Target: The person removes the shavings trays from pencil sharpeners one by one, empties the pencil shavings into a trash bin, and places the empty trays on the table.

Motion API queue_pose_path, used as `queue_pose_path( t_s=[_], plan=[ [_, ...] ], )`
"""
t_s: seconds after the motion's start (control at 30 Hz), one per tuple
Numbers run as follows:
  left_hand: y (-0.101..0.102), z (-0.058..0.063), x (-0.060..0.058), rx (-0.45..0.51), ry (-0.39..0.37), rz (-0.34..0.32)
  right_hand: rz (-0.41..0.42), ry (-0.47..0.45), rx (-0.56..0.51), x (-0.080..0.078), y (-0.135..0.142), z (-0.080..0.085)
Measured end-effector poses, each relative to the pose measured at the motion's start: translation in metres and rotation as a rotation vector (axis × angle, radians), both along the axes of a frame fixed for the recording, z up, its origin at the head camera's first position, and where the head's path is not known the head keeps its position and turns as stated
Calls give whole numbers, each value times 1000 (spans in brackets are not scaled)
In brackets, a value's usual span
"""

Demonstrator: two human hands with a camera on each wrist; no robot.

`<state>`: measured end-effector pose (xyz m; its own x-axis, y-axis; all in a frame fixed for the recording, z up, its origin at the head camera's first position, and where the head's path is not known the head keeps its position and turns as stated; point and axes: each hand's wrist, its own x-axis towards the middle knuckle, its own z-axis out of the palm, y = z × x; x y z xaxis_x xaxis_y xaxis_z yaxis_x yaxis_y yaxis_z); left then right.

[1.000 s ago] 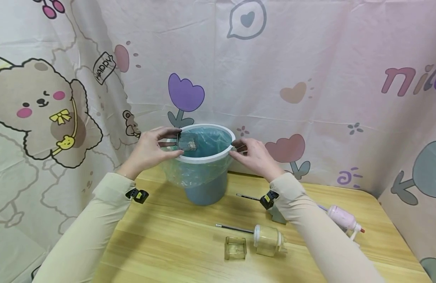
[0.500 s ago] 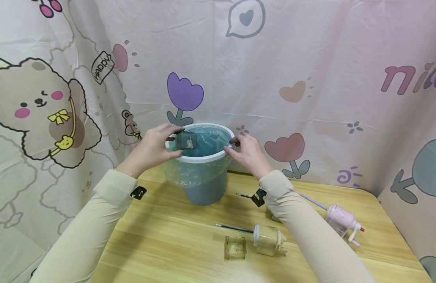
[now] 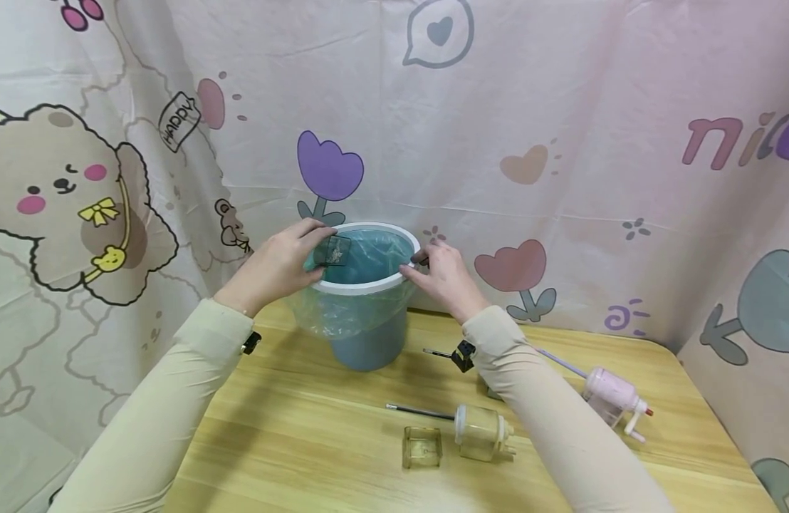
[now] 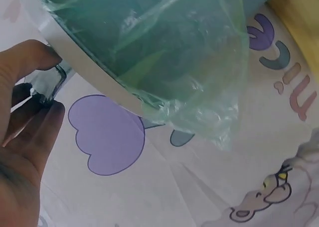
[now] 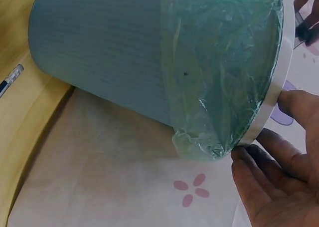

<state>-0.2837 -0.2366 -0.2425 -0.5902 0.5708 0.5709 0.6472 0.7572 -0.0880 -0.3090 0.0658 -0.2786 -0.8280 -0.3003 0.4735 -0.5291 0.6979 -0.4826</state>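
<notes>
A blue-grey trash bin stands at the back of the table, with a white rim and a translucent green bag folded over it. My left hand holds a small clear dark-tinted box between thumb and fingers, tilted above the bin's left side. Pale shavings show in that box. On the opposite side my right hand pinches the white rim, thumb on one side and fingers on the other. The left wrist view shows the box partly hidden by the fingers.
A yellowish pencil sharpener with a pencil in it lies near a square clear box. To the right lies a pink sharpener with a purple pencil. Another pencil and a grey object are partly behind my right arm.
My right hand has shifted left onto the rim. The left hand still holds the box over the bin, its tilt slightly changed, with shavings still visible in it.
</notes>
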Motion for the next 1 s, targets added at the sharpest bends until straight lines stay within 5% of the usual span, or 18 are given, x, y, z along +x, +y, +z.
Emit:
queue_pose_path(
  t_s=[1.0],
  plan=[
    [15, 2, 3, -479, 273, -27, 1, 7, -9, -1, 1, -3]
  ],
)
